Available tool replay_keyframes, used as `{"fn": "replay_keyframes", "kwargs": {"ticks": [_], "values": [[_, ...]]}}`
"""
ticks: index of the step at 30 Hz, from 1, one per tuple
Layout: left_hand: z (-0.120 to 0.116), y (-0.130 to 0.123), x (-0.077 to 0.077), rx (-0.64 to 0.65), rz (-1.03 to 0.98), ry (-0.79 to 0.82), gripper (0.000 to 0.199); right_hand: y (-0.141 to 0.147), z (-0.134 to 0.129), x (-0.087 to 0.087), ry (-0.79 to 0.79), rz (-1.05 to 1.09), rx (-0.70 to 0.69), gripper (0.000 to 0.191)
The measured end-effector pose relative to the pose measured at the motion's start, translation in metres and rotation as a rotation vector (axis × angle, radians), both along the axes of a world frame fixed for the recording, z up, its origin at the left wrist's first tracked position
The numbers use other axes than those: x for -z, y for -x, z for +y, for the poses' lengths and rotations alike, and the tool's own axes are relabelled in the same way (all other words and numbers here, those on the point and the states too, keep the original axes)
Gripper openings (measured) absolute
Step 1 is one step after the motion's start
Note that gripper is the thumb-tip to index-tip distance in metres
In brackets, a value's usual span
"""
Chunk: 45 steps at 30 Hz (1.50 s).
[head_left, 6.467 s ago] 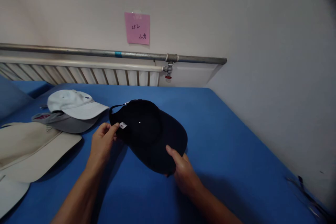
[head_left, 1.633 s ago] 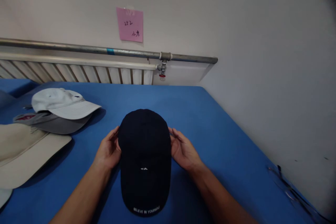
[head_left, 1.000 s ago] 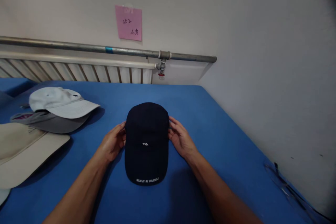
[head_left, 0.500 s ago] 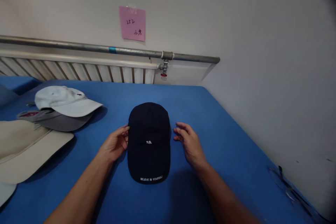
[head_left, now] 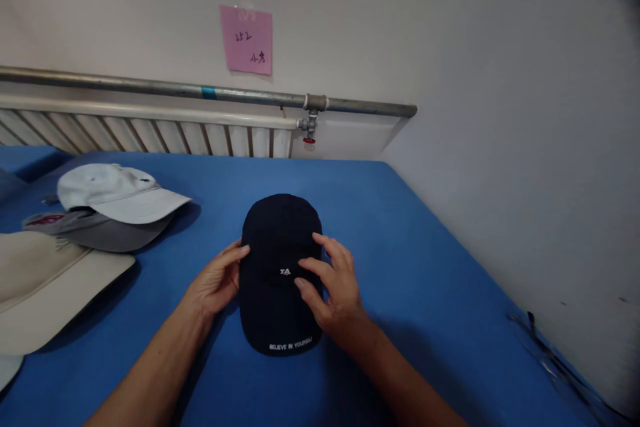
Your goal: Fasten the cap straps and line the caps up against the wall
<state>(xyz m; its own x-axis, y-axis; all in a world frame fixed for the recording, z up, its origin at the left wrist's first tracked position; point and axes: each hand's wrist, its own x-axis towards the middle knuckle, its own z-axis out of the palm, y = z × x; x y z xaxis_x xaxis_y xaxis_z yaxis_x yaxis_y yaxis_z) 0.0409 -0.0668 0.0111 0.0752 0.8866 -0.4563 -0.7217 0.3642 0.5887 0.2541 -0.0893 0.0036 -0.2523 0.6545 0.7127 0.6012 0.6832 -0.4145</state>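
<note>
A dark navy baseball cap [head_left: 273, 303] lies in front of me, brim toward me, with a small white logo on its crown and "BELIEVE IN YOURSELF" along the brim edge. My left hand [head_left: 220, 280] grips the cap's left side, thumb on top and the other fingers partly hidden behind the edge. Over the right part of the crown, beside the logo, my right hand [head_left: 336, 287] has its fingers apart. Its fingertips are at the cloth; whether they press on it I cannot tell.
To the left on the blue surface [head_left: 410, 253] sit a white cap [head_left: 117, 190], a grey cap [head_left: 120, 232] and a beige cap [head_left: 60, 280]. Glasses [head_left: 555, 360] lie at the right by the wall. Behind run a metal pipe [head_left: 150, 85] and a radiator [head_left: 195, 137].
My right hand has moved left from beside the cap to over its crown. The left hand keeps its place at the cap's left side, its thumb now over the edge.
</note>
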Motion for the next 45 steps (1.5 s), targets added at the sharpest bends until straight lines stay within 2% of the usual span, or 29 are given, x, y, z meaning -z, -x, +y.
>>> {"fn": "replay_keyframes", "kwargs": {"ticks": [6,12,18,25,33,39,45], "values": [[0.001,-0.006,-0.001,-0.069,0.010,0.081,0.017,-0.004,0.007,0.004,0.034,0.006,0.074,0.017],[0.001,-0.008,0.001,-0.049,0.041,0.071,0.012,0.003,-0.005,-0.006,-0.069,-0.080,-0.017,0.025],[0.000,-0.007,-0.004,-0.044,-0.010,0.111,0.019,0.004,0.000,-0.001,-0.043,-0.050,0.055,0.017],[-0.001,-0.007,-0.007,-0.061,-0.062,0.076,0.024,0.006,-0.005,-0.004,-0.081,-0.079,0.009,0.025],[-0.001,-0.007,-0.006,-0.026,-0.074,0.093,0.024,0.001,-0.003,-0.002,-0.019,-0.019,0.029,0.021],[0.002,-0.001,-0.003,-0.113,-0.107,0.083,0.024,-0.008,0.004,0.003,0.051,0.081,0.064,0.017],[0.002,0.002,-0.006,-0.116,-0.073,0.040,0.026,-0.018,0.012,0.006,0.254,0.223,0.101,0.014]]}}
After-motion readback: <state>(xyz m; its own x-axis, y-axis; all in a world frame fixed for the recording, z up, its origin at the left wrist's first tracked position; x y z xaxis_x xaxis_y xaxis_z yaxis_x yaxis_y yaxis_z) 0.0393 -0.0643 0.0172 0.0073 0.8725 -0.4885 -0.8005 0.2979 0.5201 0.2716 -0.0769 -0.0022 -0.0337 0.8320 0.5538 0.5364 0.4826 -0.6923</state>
